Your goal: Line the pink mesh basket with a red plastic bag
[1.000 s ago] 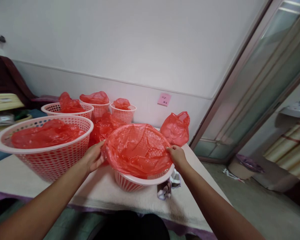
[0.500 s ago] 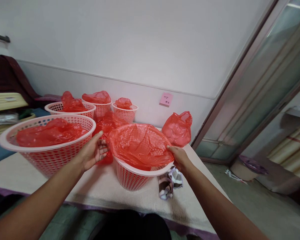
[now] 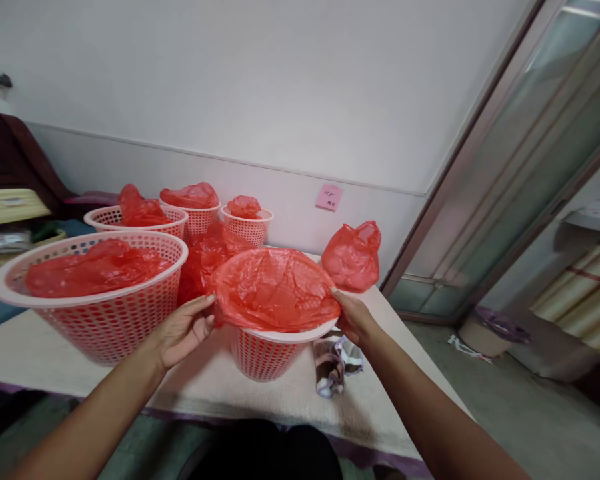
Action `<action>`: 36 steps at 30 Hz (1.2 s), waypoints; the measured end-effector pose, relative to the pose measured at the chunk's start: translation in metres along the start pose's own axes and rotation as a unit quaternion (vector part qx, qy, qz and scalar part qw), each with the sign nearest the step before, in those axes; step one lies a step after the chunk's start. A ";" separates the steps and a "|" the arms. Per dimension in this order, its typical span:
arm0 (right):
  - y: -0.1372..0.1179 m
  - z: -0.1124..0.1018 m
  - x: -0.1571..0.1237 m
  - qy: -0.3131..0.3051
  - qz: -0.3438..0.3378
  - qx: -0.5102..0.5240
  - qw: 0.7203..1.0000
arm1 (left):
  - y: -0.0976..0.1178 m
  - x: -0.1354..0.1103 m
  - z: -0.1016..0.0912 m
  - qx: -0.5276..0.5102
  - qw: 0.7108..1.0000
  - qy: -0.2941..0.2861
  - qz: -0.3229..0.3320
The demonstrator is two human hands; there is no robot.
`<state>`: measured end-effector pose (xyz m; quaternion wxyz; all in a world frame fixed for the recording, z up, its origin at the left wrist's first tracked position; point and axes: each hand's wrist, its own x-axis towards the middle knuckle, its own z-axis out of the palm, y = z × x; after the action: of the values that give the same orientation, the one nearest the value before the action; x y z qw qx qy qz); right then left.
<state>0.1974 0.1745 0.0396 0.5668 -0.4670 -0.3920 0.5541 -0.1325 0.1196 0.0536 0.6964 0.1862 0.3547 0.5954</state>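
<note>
A small pink perforated basket (image 3: pixel 263 352) stands in front of me on the table, lined with a red plastic bag (image 3: pixel 275 288) stretched over most of its rim. My left hand (image 3: pixel 183 331) is at the basket's left edge, fingers extended and together, touching the bag's edge there. On the basket's right side, my right hand (image 3: pixel 353 317) grips the rim and the bag edge.
A large pink basket (image 3: pixel 105 313) with a red bag stands at the left. Three smaller baskets (image 3: pixel 247 227) with red bags sit behind it. A loose knotted red bag (image 3: pixel 353 257) lies near the wall, a striped cloth (image 3: pixel 335 363) right of the basket. A sliding glass door is at the right.
The basket has settled more upright on the table. My left hand came back from open beside the bag to touching its left edge. The right hand stayed on the rim.
</note>
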 end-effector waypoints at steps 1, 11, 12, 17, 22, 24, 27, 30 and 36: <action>-0.001 0.001 -0.002 -0.001 0.011 0.022 1.000 | -0.003 0.000 -0.001 -0.005 1.000 -0.003 0.005; 0.006 -0.003 -0.020 -0.021 0.053 0.184 0.981 | -0.014 0.003 -0.001 -0.041 0.998 -0.006 0.037; 0.007 -0.003 -0.021 -0.027 0.059 0.202 0.977 | -0.014 0.003 -0.001 -0.043 0.998 -0.006 0.038; 0.013 -0.003 -0.029 -0.045 0.073 0.243 0.966 | -0.014 0.004 0.000 -0.050 0.998 -0.006 0.040; 0.015 -0.003 -0.035 -0.028 0.081 0.240 0.967 | -0.014 0.004 0.000 -0.053 0.998 -0.006 0.041; 0.014 -0.005 -0.037 -0.028 0.083 0.234 0.968 | -0.015 0.005 0.000 -0.054 0.998 -0.007 0.040; 0.015 -0.006 -0.041 -0.032 0.074 0.241 0.967 | -0.016 0.007 -0.002 -0.058 0.997 -0.013 0.043; 0.021 -0.006 -0.045 -0.044 0.072 0.254 0.964 | -0.017 0.008 -0.003 -0.060 0.997 -0.020 0.044; 0.041 -0.003 -0.046 -0.063 0.100 0.251 0.961 | -0.016 0.006 -0.002 -0.056 0.997 -0.021 0.042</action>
<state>0.1859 0.1267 0.0030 0.5817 -0.3112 -0.2263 0.7167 -0.1225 0.1215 0.0391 0.6878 0.1737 0.2977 0.6389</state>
